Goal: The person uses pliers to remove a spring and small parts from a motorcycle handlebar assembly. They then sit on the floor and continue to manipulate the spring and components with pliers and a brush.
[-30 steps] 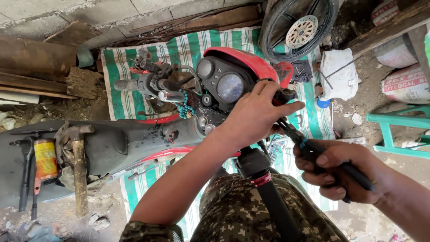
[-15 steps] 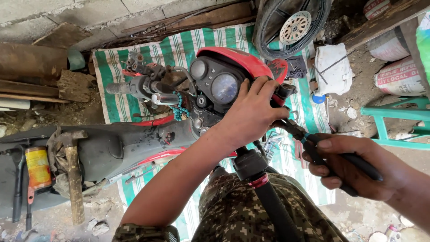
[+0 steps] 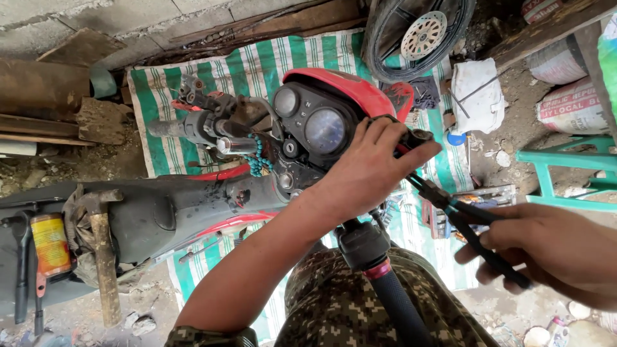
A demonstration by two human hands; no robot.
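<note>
I look down on a red motorcycle's instrument cluster (image 3: 315, 122) and red headlight cowl (image 3: 350, 83). My left hand (image 3: 369, 170) reaches over the handlebar and grips a small black fitting (image 3: 414, 136) beside the cluster. My right hand (image 3: 553, 250) holds the dark, blue-tipped handles of a pair of pliers (image 3: 463, 215). The plier jaws point up-left and end just under my left hand's fingers. The near black handlebar grip (image 3: 392, 302) rises over my camouflage trousers (image 3: 334, 308).
Teal beads (image 3: 257, 164) hang by the far handlebar (image 3: 193, 125). A hammer (image 3: 103, 257) and a yellow can (image 3: 50, 244) lie on the dark seat at left. A green-striped mat (image 3: 250, 64), a wheel (image 3: 418, 32), a white sack (image 3: 479, 96) and a green frame (image 3: 565, 173) surround the bike.
My right hand with the pliers has drifted a little to the right and its fingers have loosened around the handles. My left hand stays on the fitting.
</note>
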